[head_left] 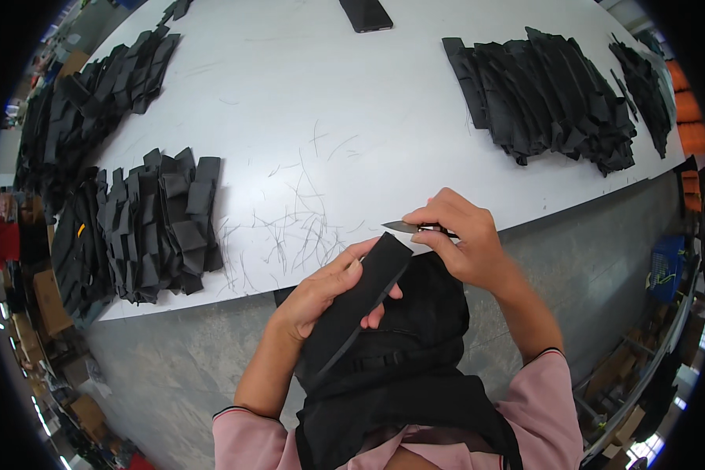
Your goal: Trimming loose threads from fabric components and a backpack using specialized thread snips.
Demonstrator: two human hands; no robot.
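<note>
My left hand is closed around a long, flat black fabric strap, held at a slant over my lap with its upper end near the table edge. Beside that end, my right hand grips a pair of small pointed thread snips. Their blades point left, just above the strap's top and apart from it. Part of the snips' handle is hidden by my fingers. Loose dark threads lie scattered on the white table beyond my left hand.
Piles of similar black fabric pieces lie on the white table: a left pile, a far-left pile and a right pile. A black phone rests at the far edge. A blue crate stands by shelving at right.
</note>
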